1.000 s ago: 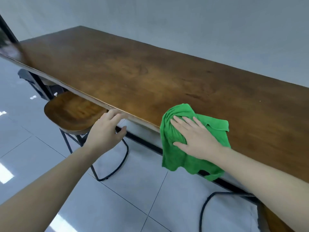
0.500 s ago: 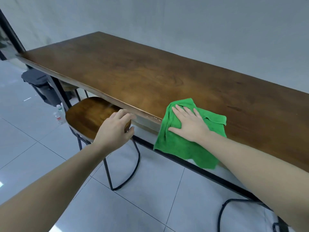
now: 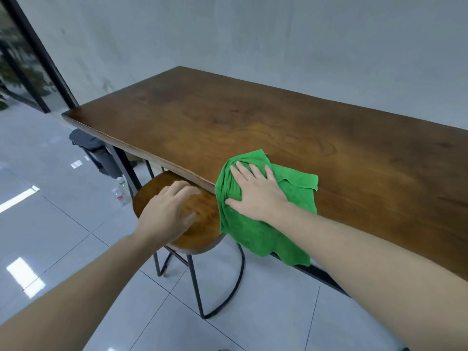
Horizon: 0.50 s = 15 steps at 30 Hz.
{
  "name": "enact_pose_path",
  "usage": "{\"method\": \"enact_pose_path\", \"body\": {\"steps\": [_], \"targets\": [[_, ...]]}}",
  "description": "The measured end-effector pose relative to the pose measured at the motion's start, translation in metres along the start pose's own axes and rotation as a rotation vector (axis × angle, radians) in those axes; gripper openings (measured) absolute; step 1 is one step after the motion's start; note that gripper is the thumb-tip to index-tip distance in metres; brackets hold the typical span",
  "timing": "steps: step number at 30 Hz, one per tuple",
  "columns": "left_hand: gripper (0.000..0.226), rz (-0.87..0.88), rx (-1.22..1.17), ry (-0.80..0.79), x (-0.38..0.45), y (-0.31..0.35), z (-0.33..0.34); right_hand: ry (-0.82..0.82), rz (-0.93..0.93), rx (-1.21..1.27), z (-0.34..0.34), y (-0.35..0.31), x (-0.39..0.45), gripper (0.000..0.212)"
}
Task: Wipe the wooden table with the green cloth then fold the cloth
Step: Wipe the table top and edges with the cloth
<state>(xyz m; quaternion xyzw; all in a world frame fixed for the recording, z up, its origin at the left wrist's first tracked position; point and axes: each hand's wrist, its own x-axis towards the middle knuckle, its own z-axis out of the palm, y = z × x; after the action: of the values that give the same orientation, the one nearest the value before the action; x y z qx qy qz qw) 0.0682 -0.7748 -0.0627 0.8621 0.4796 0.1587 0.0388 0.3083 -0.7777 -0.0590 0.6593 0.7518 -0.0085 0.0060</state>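
Note:
A long dark wooden table point(image 3: 291, 127) runs from the left end to the right edge of the head view. The green cloth point(image 3: 296, 191) lies bunched on the table's near edge, with its lower part hanging off the front. My right hand point(image 3: 255, 192) presses flat on the cloth with straight, spread fingers. My left hand point(image 3: 168, 211) hovers below the table edge, over a round wooden stool, its fingers loosely curled and holding nothing.
The round wooden stool point(image 3: 202, 224) with black metal legs stands partly under the table's near edge. A small plastic bottle point(image 3: 121, 191) stands on the tiled floor by the table leg. A dark bin point(image 3: 93, 150) sits under the table's left end. A grey wall runs behind.
My right hand has slid the cloth leftward along the near edge, toward the table's left end. My left hand has come off the table edge and now hangs over the stool.

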Motion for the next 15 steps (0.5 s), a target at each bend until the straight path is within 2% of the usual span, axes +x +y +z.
{"method": "enact_pose_path", "body": {"steps": [15], "targets": [[0.037,-0.249,-0.004,0.041,0.06,-0.195,-0.038,0.008,-0.172,0.014,-0.003,-0.132,0.192,0.079]]}}
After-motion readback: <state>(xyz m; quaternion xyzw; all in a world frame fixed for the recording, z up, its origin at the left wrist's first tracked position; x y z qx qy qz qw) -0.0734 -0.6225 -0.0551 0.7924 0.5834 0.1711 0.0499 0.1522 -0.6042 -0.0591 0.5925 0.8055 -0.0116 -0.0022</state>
